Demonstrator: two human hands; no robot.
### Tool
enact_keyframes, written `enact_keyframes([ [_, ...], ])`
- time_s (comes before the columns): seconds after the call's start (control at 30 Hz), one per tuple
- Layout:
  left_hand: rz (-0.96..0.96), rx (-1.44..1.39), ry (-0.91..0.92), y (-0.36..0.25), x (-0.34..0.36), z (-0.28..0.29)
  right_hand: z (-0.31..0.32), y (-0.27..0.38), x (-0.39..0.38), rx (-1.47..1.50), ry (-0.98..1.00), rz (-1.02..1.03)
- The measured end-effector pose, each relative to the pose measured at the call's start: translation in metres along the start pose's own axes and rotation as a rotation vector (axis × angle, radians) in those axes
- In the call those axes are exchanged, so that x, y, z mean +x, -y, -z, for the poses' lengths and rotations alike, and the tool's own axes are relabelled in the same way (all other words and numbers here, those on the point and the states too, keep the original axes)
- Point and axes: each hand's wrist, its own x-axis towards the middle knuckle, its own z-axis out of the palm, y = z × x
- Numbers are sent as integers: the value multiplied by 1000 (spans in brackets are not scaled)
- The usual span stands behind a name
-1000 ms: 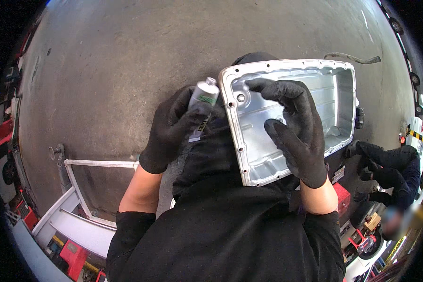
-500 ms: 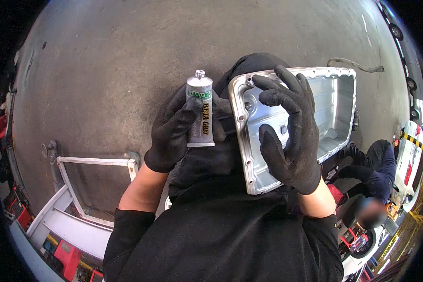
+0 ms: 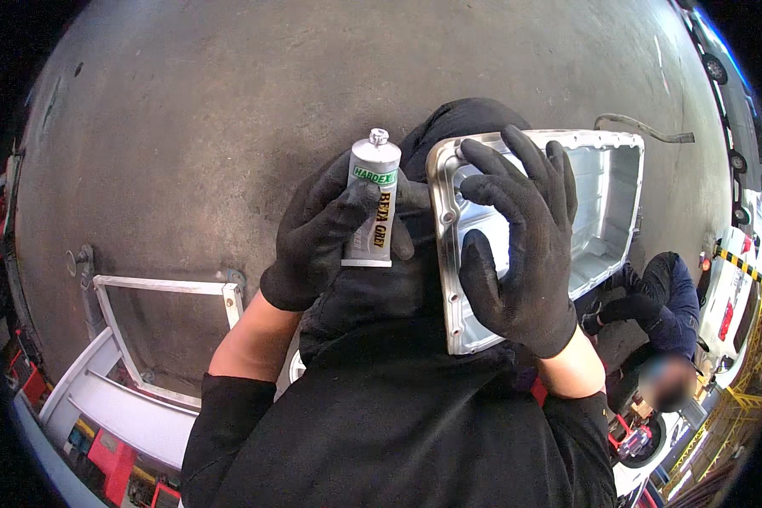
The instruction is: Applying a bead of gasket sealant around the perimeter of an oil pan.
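My left hand (image 3: 317,237), in a black glove, grips a small silver tube (image 3: 372,203) held upright with its cap at the top. My right hand (image 3: 521,245), also gloved in black, clasps the near rim of a shiny metal pan (image 3: 605,199), its fingers spread over the pan's inner face. The pan is tilted so that its hollow side faces me. Tube and pan are close together but apart. My black sleeves and dark clothing fill the lower middle of the view.
Grey concrete floor (image 3: 229,110) spreads behind the hands. A white metal frame (image 3: 157,288) stands at lower left. Another person in dark clothes (image 3: 660,305) crouches at the right. A hose (image 3: 643,129) lies beyond the pan. Yellow railing (image 3: 737,356) is at far right.
My left hand has raised the tube from behind the pan's edge to an upright position. The pan has shifted right and tilted, with my right hand spreading its fingers over the rim.
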Motion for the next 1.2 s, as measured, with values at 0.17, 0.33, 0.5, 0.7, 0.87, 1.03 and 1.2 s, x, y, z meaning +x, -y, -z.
enact_keyframes([
  [0.17,-41,-61,-16,1,-1,-1,-6,6,-2,-6,-1,-19],
  [0.33,-111,144,32,0,2,0,-9,11,-3,-38,25,-14],
  [0.5,126,-326,105,-9,4,-1,-10,11,-4,-16,28,8],
  [0.7,102,-84,12,-9,3,-6,1,0,-5,143,10,8],
  [0.87,96,-131,68,-8,4,-3,-3,-4,-1,84,-13,9],
  [1.03,57,-350,129,-9,8,-6,-10,-4,-1,78,-42,37],
  [1.2,43,-193,59,-3,4,-3,-12,-2,-5,6,-27,78],
])
